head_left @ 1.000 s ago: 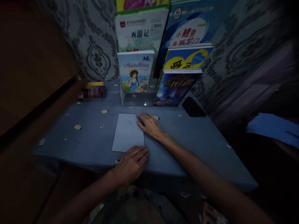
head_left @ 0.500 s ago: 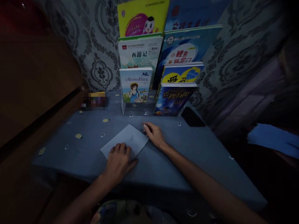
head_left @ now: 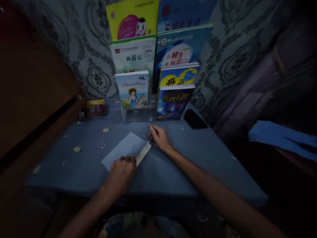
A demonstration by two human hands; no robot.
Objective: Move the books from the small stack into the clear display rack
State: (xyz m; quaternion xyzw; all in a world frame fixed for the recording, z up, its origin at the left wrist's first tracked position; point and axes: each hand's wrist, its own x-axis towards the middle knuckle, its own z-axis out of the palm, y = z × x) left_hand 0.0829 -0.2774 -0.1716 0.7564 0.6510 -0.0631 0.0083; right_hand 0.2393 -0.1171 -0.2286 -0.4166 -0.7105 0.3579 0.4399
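Observation:
A thin pale book [head_left: 126, 147] lies at a slant on the table, a plain cover facing up. Its near right edge is raised, so the white page edges [head_left: 143, 153] show. My left hand [head_left: 122, 173] is closed over the lower part of that edge, the fingertips curled over the cover; its thumb is hidden. Just beyond the book's right corner, my right hand [head_left: 159, 137] rests near the cloth with nothing visible in it. Its index finger points left and the other fingers are loosely bent.
Behind the book, a clear stand [head_left: 141, 117] holds several upright children's books [head_left: 131, 91] in two columns. A black phone [head_left: 195, 119] lies to its right. A blurred item [head_left: 92, 108] sits at the table's back left. Blue cloth [head_left: 279, 135] hangs off to the right.
My left hand has closed round the book's near right edge and tipped it up, baring the pages. My right hand stays beside the corner. The whole view has shifted slightly.

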